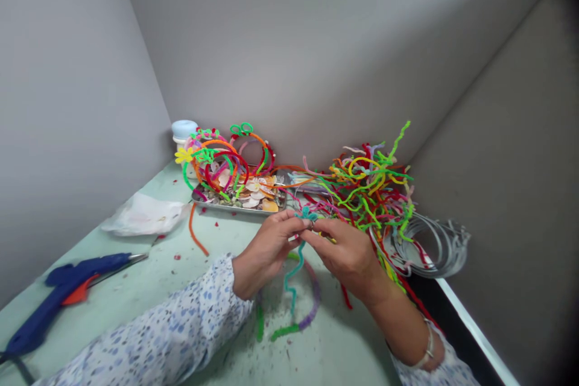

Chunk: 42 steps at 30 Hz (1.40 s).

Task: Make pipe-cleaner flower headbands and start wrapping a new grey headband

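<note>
A teal pipe cleaner (294, 277) is pinched between my two hands, its top bent into small loops and its wavy tail hanging down. My left hand (271, 241) holds it from the left, fingers closed. From the right, my right hand (346, 250) has its thumb and fingertips pressed together at the base of the loops. Below the hands, a headband wrapped in green and purple (312, 310) lies on the table (149, 295), partly hidden by my left hand and sleeve.
A metal tray (235, 210) of shells and finished headbands stands at the back, near a white jar with a blue lid (184, 129). Colourful pipe cleaners (371, 187) and bare metal headbands (434, 247) lie right. A blue glue gun (58, 298) and plastic bag (147, 214) lie left.
</note>
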Motion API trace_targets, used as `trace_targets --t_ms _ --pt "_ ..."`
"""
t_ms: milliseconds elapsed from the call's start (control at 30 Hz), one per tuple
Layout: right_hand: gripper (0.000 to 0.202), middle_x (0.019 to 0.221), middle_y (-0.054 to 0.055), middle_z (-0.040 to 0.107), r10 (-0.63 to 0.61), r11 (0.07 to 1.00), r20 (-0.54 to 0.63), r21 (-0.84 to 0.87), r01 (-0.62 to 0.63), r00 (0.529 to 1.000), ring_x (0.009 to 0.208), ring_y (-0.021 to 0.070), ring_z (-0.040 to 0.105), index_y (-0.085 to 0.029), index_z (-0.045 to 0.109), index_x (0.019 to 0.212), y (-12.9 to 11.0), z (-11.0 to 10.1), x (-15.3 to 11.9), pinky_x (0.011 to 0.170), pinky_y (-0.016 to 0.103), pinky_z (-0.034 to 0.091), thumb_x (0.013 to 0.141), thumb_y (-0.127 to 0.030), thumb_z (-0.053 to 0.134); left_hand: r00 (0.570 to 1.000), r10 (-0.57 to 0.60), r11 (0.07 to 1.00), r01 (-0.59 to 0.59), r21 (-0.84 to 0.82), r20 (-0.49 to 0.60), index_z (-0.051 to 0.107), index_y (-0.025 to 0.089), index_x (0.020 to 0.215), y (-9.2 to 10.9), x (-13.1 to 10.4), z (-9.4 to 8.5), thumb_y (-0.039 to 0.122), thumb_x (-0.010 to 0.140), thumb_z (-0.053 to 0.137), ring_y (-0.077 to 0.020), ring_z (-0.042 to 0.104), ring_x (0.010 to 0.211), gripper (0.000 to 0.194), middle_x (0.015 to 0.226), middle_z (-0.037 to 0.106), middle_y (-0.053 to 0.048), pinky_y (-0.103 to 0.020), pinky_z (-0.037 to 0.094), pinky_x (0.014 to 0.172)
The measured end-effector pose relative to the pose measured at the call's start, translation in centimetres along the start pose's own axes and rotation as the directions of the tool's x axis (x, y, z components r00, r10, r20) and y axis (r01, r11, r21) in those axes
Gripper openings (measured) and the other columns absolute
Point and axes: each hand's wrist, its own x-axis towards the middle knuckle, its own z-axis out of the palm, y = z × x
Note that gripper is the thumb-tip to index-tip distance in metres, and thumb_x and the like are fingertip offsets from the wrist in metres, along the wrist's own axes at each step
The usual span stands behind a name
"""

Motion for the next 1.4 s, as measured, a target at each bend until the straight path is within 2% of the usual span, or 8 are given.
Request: trace_targets --t_ms 400,500,667,767,867,1033,1200,1400 --pt "0.021 0.093 0.007 0.064 0.149 0.975 -0.062 0.177 -0.136 0.987 0.084 0.016 0.061 -0.021 0.064 0.102 0.0 0.8 0.1 0.074 0.028 0.051 0.085 -0.014 0.055 0.999 0.031 0.997 -0.029 0.067 -0.029 0.053 0.016 0.068 0.5 0.3 0.2 0.019 0.063 0.071 -0.0057 0.044 0.049 0.02 0.055 0.05 0.005 -0.021 0.031 0.051" --pt "0.018 0.093 0.006 0.063 0.222 0.941 -0.054 0.273 -0.199 0.974 0.088 0.0164 0.061 -0.021 0.064 0.098 -0.2 0.6 0.4 0.078 0.029 0.051 0.084 -0.015 0.055 0.994 0.11 0.992 -0.109 0.065 -0.012 0.054 0.015 0.072 -0.1 0.6 -0.3 0.018 0.064 0.072 -0.0077 0.051 0.057 0.019 0.063 0.056 0.003 -0.022 0.037 0.058" --pt "0.014 0.091 0.006 0.063 0.29 0.877 -0.014 0.404 -0.26 0.957 0.089 0.017 0.06 -0.021 0.062 0.094 -0.5 0.1 0.7 0.08 0.03 0.049 0.084 -0.015 0.053 0.992 0.121 0.993 -0.121 0.002 0.021 0.055 0.016 0.075 -0.3 0.6 -0.4 0.015 0.064 0.071 -0.0093 0.054 0.061 0.02 0.067 0.06 0.002 -0.023 0.039 0.062" --pt "0.008 0.085 0.005 0.065 0.439 0.801 0.017 0.446 -0.4 0.898 0.082 0.0178 0.062 -0.021 0.061 0.088 -0.6 0.2 0.5 0.076 0.031 0.05 0.084 -0.021 0.054 0.988 0.155 0.988 -0.156 -0.006 -0.005 0.054 0.015 0.072 0.0 0.6 -0.1 0.011 0.065 0.069 -0.0086 0.053 0.062 0.017 0.064 0.057 0.003 -0.022 0.038 0.063" --pt "0.011 0.076 0.003 0.066 0.628 0.638 0.1 0.501 -0.585 0.772 0.07 0.0175 0.063 -0.021 0.061 0.087 -0.7 0.8 0.2 0.068 0.031 0.051 0.084 -0.03 0.056 0.983 0.182 0.983 -0.182 -0.019 -0.003 0.054 0.015 0.072 0.2 0.6 0.1 0.011 0.065 0.067 -0.0091 0.053 0.064 0.016 0.064 0.057 0.003 -0.023 0.038 0.065" --pt "0.015 0.068 0.002 0.065 0.726 0.314 0.246 0.713 -0.627 0.643 0.063 0.0154 0.062 -0.019 0.059 0.084 -0.9 1.1 0.5 0.062 0.028 0.051 0.084 -0.034 0.056 0.981 0.194 0.98 -0.195 0.032 0.023 0.054 0.016 0.073 0.2 0.5 0.1 0.015 0.065 0.07 -0.0092 0.053 0.065 0.018 0.067 0.058 0.003 -0.024 0.038 0.067" --pt "0.016 0.064 0.0 0.062 0.707 0.149 0.347 0.779 -0.609 0.617 0.058 0.0135 0.059 -0.017 0.058 0.082 -0.9 0.6 1.3 0.057 0.026 0.05 0.081 -0.034 0.058 0.979 0.197 0.968 -0.204 0.149 0.056 0.054 0.017 0.076 0.2 0.3 0.0 0.02 0.066 0.071 -0.0116 0.055 0.07 0.019 0.072 0.059 0.001 -0.026 0.04 0.069" --pt "0.017 0.06 0.0 0.062 0.721 0.153 0.381 0.727 -0.669 0.579 0.054 0.012 0.057 -0.018 0.056 0.077 -0.9 0.6 1.4 0.055 0.024 0.047 0.081 -0.034 0.058 0.974 0.212 0.958 -0.223 0.181 0.079 0.058 0.017 0.084 0.4 0.3 -0.2 0.022 0.067 0.071 -0.0128 0.056 0.075 0.023 0.08 0.062 -0.001 -0.027 0.04 0.074"
